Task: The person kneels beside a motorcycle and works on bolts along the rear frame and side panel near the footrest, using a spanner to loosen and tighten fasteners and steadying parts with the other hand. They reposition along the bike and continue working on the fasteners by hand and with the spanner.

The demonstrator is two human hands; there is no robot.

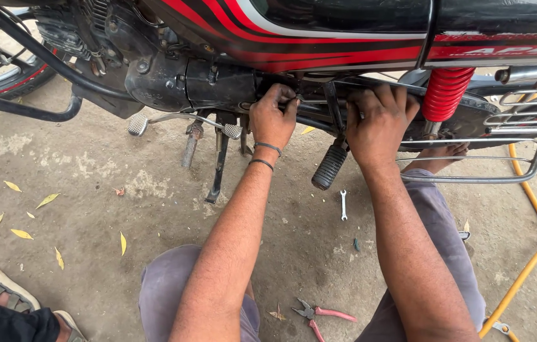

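Both hands [325,123] grip parts under the motorcycle frame [319,104].

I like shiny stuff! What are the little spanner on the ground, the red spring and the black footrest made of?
The spanner looks like bare steel: silvery and glinting. The red spring is probably metal too, with glossy red paint over its thick coils. The black footrest seems to be rubber: dull black and ribbed for grip. The left hand and right hand reach just above it.
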